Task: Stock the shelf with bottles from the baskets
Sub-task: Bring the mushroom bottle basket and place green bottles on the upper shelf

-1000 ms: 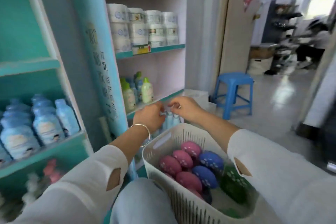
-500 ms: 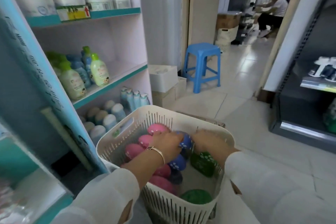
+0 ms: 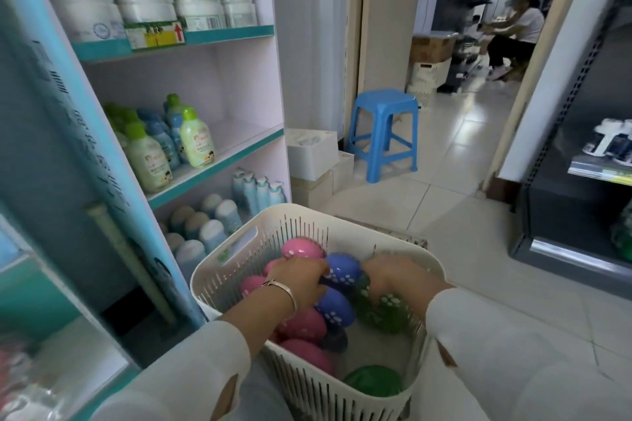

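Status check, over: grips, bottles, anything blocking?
Both in basket: left grip on blue bottle, right grip on green bottle. Hold unclear. No obstruction seen.

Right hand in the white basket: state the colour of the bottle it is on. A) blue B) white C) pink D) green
D: the right hand rests on a green paw-print bottle at the right side of the white basket, while the pink bottles and blue bottles lie over by the left hand.
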Demonstrator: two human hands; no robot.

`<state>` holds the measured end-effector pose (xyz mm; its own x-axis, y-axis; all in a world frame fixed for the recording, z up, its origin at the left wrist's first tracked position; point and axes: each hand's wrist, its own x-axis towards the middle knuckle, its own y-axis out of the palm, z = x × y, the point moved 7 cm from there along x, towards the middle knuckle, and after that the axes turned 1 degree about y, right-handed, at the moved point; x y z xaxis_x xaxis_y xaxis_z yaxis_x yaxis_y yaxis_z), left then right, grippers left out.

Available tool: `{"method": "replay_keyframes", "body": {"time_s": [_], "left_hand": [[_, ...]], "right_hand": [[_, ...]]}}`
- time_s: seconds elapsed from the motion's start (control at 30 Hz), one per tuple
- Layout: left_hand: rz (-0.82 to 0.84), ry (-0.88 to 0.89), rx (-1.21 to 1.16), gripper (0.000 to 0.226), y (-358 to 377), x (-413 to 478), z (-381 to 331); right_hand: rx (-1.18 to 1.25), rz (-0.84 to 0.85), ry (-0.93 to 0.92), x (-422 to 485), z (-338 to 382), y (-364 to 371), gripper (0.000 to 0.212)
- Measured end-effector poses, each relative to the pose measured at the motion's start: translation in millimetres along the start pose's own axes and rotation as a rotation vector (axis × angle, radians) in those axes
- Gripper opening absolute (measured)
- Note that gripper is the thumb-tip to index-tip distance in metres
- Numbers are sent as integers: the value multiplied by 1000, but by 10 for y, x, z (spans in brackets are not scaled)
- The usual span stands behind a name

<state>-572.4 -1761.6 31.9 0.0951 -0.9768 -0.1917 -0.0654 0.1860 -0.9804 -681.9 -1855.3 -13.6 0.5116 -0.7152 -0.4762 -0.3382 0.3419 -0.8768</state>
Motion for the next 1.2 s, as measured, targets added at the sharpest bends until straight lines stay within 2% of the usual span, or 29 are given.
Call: {"method": "replay_keyframes", "body": {"time_s": [0.17,0.27,0.33,0.4,0.47,0.57,0.6,0.7,0.77,0.87,0.97,1.07,1.2], "left_hand": [[-24,-20,-217,35,-256,-73,17],[-47,7,-357,39,-443,-185,-43],[-91,30,-415,42,-551,-302,-14],[-144,-21,-502,47,-625,-409,157],[-210,-33,-709,51,-667,-493,376],[-261,-95,-950,79,-713,-605,718],[-268,-115,-1002,77,-765,-688,776],[-366,-152,-1149,44,-929,-914,1016],[-449,-190,-1184,41,-1041,-1046,1234],[-602,-213,-1275,42,-1270,-1323,1552],[-758,-233,-1311,43,-1522,-1660,1828],[-915,-229,-1264,36,-1790,-2041,2056],[-1186,-308,-1035,49,-2148,-2633,2310]], "right_hand": [[194,-125,-82,-279,142,-809,56],[351,-200,-209,-470,334,-1177,42],[525,-216,-288,-584,429,-1329,37],[762,-183,-358,-693,517,-1448,31],[992,-123,-428,-773,632,-1542,19],[1245,-110,-500,-801,818,-1686,19],[1291,-122,-510,-803,888,-1731,20],[1419,-164,-557,-809,1126,-1883,34],[1545,-195,-595,-822,1288,-1992,35],[1516,-160,-656,-842,1620,-2080,42],[1349,-79,-747,-950,2113,-2141,26],[1314,-95,-847,-1159,2627,-2333,13],[1409,-179,-960,-1461,3203,-2675,6]]}}
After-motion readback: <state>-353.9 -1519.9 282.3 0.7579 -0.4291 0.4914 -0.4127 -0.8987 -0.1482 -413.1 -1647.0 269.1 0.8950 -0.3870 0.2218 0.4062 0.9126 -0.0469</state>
